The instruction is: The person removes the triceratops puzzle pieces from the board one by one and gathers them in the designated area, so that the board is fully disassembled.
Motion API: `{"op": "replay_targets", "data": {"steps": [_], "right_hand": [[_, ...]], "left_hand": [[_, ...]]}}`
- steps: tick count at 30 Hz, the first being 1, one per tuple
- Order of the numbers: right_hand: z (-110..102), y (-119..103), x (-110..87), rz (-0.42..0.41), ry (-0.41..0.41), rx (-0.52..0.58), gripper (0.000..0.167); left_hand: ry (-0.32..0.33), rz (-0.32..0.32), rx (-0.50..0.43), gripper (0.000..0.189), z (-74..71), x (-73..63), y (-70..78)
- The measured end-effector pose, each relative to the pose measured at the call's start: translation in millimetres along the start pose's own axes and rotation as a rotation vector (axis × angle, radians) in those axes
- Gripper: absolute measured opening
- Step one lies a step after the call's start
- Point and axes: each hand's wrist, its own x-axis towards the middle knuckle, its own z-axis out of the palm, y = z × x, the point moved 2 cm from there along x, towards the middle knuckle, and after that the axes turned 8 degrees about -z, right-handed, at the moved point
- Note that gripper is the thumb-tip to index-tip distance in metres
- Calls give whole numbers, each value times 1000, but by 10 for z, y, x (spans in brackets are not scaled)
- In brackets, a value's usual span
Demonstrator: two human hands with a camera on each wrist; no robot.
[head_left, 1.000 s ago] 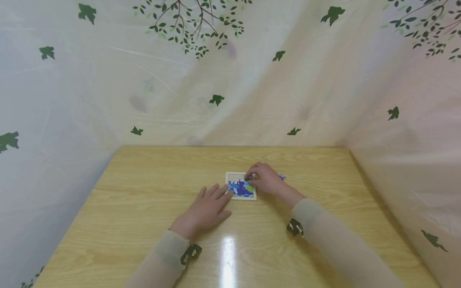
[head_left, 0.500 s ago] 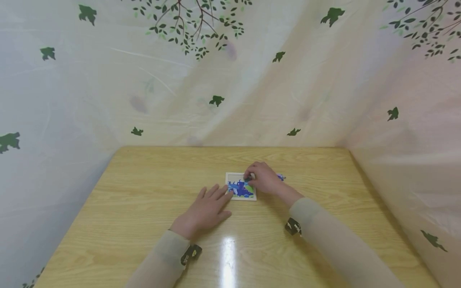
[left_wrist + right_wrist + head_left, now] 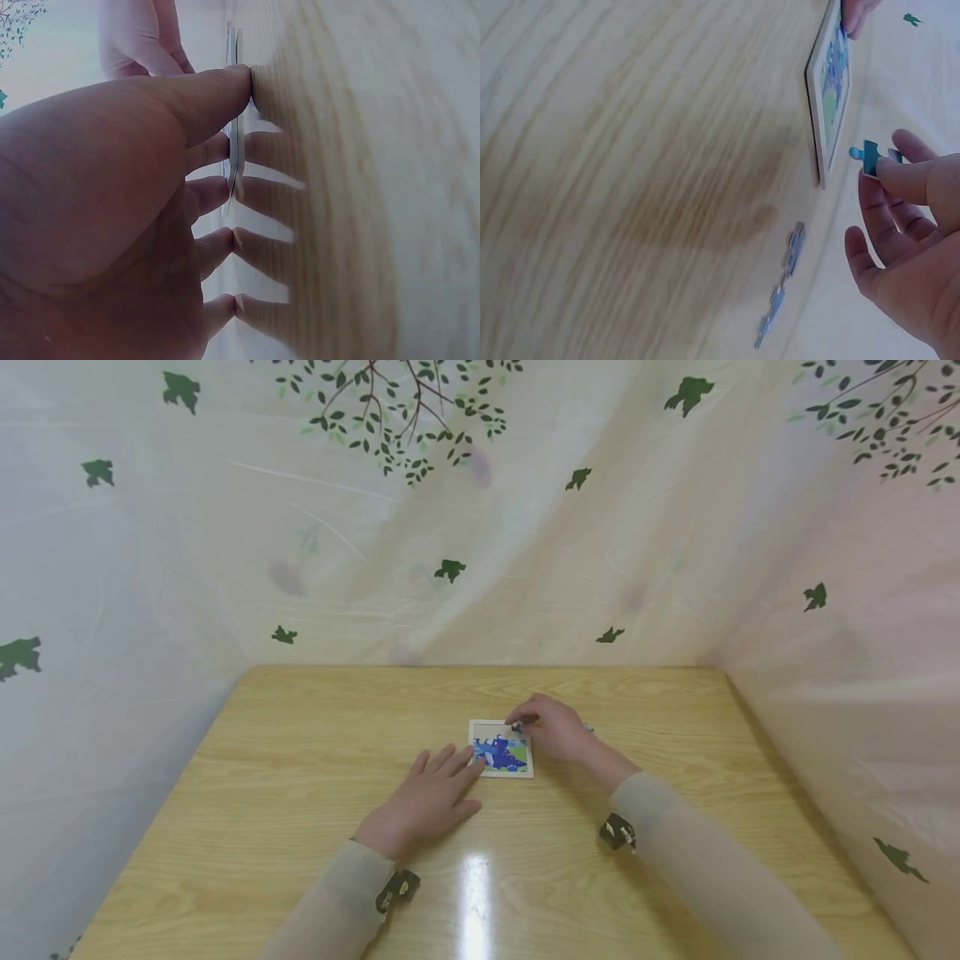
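A small jigsaw puzzle [image 3: 501, 755] in a white-rimmed tray lies on the table, its lower part filled with a blue and green picture and a bare strip along the top. My left hand [image 3: 423, 797] lies with fingers spread, fingertips on the tray's left edge; in the left wrist view the thumb [image 3: 225, 94] and fingers touch down beside the thin tray. My right hand [image 3: 553, 731] pinches a teal puzzle piece [image 3: 871, 157] between thumb and fingers, above the tray's upper right corner. The piece's knob points out toward the tray in the right wrist view.
Loose bluish puzzle pieces [image 3: 795, 249] lie on the table to the right of the tray, mostly behind the right hand in the head view. The wooden table [image 3: 315, 718] meets a pale leaf-printed curtain [image 3: 360, 593] at its back and sides.
My right hand has lifted slightly and shifted a little to the upper right with the puzzle piece, showing more of the tray's right side. The left hand stays put.
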Motion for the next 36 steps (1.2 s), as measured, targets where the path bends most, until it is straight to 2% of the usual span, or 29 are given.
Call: {"op": "replay_targets", "data": {"steps": [5, 9, 14, 19, 24, 28, 36], "right_hand": [[-119, 34, -83, -14, 48, 20, 40], [-238, 111, -160, 40, 93, 48, 45], [-400, 258, -280, 115, 139, 84, 33], [-536, 448, -426, 136, 151, 83, 18], [-662, 610, -565, 156, 168, 79, 16], [-740, 695, -646, 185, 165, 85, 17], [-782, 843, -739, 252, 100, 101, 16]], "left_hand": [[-9, -4, -2, 68, 15, 2, -6], [-14, -9, 2, 68, 19, 1, -8], [-13, -5, -2, 68, -2, -12, 1], [-17, -5, -5, 68, -9, -15, 6], [-22, -5, -10, 67, -32, -17, 16], [-27, -7, -9, 67, -46, -22, 20], [-28, -9, -15, 68, -25, -23, 11]]}}
